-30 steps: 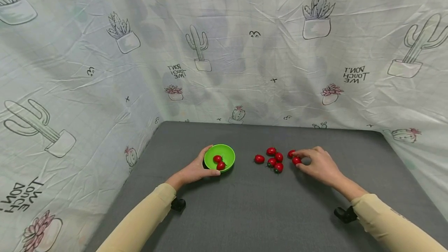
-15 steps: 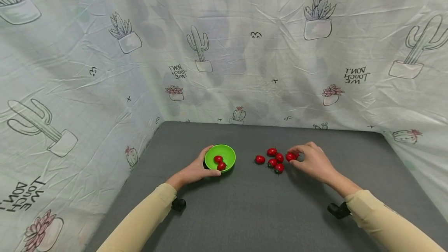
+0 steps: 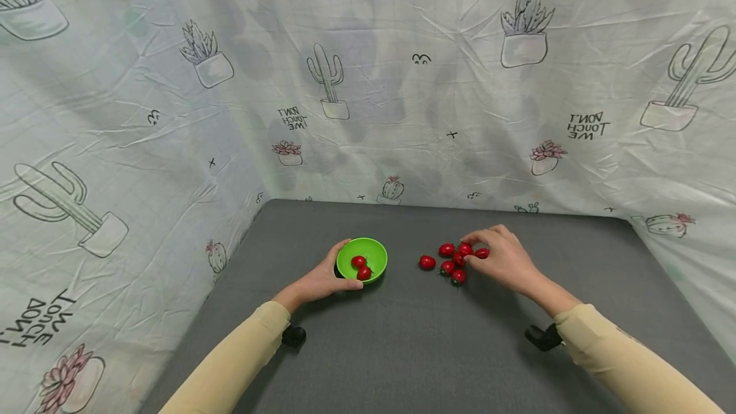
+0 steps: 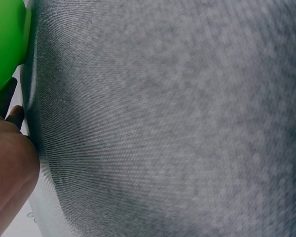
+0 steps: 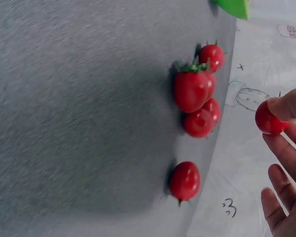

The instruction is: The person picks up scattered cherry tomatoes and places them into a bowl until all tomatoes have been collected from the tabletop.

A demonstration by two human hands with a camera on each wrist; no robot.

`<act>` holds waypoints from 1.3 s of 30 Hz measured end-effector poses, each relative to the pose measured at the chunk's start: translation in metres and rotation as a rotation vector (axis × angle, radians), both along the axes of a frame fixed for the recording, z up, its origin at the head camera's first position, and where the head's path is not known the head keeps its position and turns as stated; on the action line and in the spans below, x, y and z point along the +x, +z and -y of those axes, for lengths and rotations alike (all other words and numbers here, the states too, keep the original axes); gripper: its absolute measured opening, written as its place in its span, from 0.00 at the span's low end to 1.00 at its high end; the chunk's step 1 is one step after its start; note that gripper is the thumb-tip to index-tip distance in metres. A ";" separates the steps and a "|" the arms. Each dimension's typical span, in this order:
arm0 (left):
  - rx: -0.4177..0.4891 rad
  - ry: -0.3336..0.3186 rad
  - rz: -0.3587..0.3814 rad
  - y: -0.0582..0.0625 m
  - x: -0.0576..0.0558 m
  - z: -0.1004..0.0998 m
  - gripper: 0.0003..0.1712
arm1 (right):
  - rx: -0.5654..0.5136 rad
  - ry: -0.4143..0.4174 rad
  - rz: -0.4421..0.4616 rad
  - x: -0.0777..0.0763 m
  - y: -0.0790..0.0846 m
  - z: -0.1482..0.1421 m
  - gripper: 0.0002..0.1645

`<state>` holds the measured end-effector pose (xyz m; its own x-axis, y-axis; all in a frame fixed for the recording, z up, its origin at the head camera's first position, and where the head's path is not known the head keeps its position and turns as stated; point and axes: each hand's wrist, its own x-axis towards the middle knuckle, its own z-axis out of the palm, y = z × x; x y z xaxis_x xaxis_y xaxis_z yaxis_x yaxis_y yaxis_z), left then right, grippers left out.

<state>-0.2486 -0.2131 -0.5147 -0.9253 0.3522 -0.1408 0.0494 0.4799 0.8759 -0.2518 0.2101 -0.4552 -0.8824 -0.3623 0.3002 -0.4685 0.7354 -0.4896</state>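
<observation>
My left hand grips the side of a green bowl, thumb along its near edge and fingers around the far side. Inside it lie two cherry tomatoes. The bowl also shows at the edge of the left wrist view. Between thumb and forefinger, my right hand pinches a red cherry tomato, raised off the table in the right wrist view, the other fingers spread. Just left of that hand lies a cluster of cherry tomatoes, with another tomato behind its fingers.
A single cherry tomato lies between the bowl and the cluster. The grey cloth-covered table is backed by a pale curtain printed with cacti. A black wrist camera hangs under the right sleeve.
My right hand has moved left with the pinched tomato, from beside the rightmost tomato to over the cluster's right edge. My left hand and the bowl have stayed in place.
</observation>
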 end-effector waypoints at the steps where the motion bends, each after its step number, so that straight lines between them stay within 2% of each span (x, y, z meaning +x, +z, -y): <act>1: -0.001 0.002 -0.001 0.000 0.000 0.000 0.63 | -0.005 0.005 0.000 -0.001 0.001 0.002 0.17; 18: 0.000 -0.005 -0.008 0.002 0.001 -0.001 0.63 | -0.068 0.084 0.003 -0.014 0.017 0.046 0.20; 26: -0.007 -0.004 -0.009 0.002 0.000 -0.002 0.64 | -0.077 0.089 0.023 -0.018 0.023 0.065 0.21; 39: -0.014 -0.001 -0.008 0.002 0.001 -0.002 0.64 | -0.080 0.104 0.029 -0.027 0.024 0.088 0.21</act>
